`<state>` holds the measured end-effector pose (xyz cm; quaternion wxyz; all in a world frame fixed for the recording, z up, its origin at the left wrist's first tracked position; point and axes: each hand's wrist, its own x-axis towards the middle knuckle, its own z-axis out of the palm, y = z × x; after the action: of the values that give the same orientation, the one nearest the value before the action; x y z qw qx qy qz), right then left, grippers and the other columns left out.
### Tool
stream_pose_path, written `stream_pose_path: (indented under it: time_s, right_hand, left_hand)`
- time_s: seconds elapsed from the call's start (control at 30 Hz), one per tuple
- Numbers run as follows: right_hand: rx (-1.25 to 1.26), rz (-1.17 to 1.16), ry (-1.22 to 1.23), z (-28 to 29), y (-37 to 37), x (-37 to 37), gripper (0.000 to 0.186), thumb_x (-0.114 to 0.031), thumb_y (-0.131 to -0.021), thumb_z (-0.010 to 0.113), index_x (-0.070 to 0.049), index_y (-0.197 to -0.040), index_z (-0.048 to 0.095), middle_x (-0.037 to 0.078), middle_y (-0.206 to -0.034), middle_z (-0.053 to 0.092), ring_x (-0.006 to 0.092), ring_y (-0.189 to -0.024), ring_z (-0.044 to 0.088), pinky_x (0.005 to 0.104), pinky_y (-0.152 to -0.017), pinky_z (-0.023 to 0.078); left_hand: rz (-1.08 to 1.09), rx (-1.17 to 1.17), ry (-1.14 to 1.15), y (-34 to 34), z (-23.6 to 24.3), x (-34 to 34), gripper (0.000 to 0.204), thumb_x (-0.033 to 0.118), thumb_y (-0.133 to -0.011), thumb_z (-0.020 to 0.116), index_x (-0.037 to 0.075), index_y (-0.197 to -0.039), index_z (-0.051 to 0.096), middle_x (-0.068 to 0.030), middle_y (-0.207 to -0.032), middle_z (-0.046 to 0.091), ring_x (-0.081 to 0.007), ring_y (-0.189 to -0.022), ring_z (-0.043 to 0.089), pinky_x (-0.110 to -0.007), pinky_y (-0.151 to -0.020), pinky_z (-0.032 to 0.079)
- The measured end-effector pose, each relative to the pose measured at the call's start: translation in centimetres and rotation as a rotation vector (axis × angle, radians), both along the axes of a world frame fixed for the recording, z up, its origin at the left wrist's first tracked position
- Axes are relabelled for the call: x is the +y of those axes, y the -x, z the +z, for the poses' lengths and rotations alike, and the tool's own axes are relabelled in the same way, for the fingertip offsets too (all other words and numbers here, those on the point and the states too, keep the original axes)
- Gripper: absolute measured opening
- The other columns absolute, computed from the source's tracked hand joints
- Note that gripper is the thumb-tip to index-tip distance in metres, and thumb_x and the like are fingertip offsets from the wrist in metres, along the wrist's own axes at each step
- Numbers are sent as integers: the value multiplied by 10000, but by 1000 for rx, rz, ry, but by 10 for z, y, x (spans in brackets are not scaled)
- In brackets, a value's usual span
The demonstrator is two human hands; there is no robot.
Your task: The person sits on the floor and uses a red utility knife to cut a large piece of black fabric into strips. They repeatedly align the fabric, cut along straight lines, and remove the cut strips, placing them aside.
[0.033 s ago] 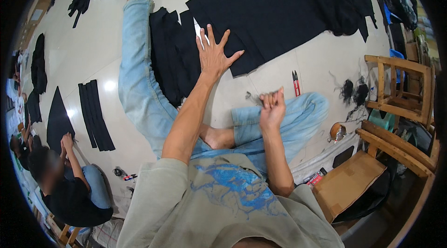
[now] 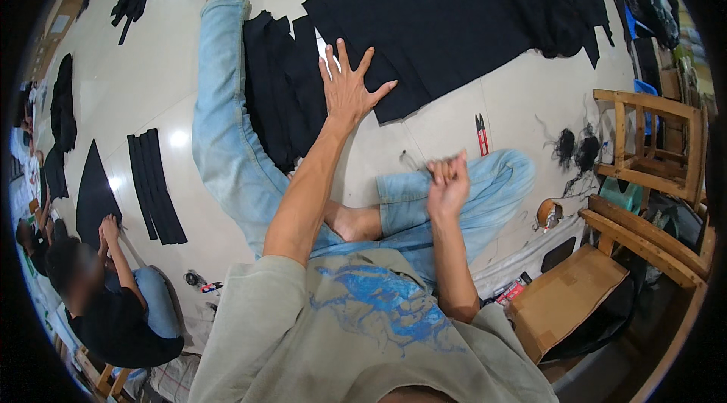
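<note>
My left hand (image 2: 347, 90) lies flat with fingers spread, palm down on black fabric. Under its fingertips and thumb is the near left edge of a large black fabric panel (image 2: 439, 21) spread on the floor. Left of that hand, smaller black fabric pieces (image 2: 276, 93) lie along my outstretched leg. My right hand (image 2: 448, 187) is raised above my bent knee, its fingers curled together and slightly blurred. Whatever is in them, if anything, cannot be made out. A dark wisp of thread (image 2: 410, 159) shows just left of it. Red-handled thread snips (image 2: 482, 135) lie on the floor beyond my knee.
Tangles of black thread (image 2: 575, 149) lie on the right, by a wooden stool (image 2: 653, 142). A cardboard piece (image 2: 569, 301) is at lower right. To the left, another person (image 2: 113, 304) sits handling a black fabric piece (image 2: 95, 191), near black strips (image 2: 157, 187).
My right hand has shifted slightly to the right and nearer to me, its fingers still curled. My left hand and the fabric have stayed in place.
</note>
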<state>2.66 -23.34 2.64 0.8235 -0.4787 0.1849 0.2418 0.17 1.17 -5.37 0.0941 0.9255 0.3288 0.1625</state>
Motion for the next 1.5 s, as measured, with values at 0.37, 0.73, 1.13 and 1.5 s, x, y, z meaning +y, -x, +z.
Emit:
stream_pose_path:
  time_s: [0.37, 0.73, 1.13, 1.5]
  right_hand:
    - [-367, 226, 849, 73, 17, -138, 346, -258, -1037, 567, -58, -767, 484, -2, -630, 380, 149, -579, 385, 334, -665, 414]
    - [-707, 1119, 1064, 4, -15, 42, 336, -283, -996, 594, -22, -801, 674, 262, -1076, 699, 404, -958, 679, 441, -836, 529]
    - [-143, 202, 5, -8, -24, 57, 442, -368, -1087, 471, -147, -714, 387, -27, -604, 315, 110, -555, 349, 324, -667, 415]
    - [-17, 156, 136, 42, 29, -81, 502, -356, -1056, 543, -182, -646, 311, -56, -558, 245, 101, -485, 227, 306, -603, 333]
  left_hand:
    - [-41, -7, 71, 8, -6, 7, 884, 816, -814, 557, 276, -1511, 485, -210, -1671, 124, -471, -1521, 94, -670, -1193, 75]
    - [-149, 111, 94, 10, 4, 31, 1067, 894, -699, 582, 283, -1556, 409, -182, -1689, 68, -439, -1546, -1, -697, -1187, 40]
    - [-67, 47, 76, 3, 5, 27, 993, 871, -716, 594, 302, -1519, 463, -268, -1659, 106, -470, -1528, 94, -660, -1195, 99]
    - [-51, -11, 68, 5, -8, 27, 904, 851, -694, 638, 332, -1433, 577, -224, -1652, 194, -451, -1527, 125, -658, -1201, 87]
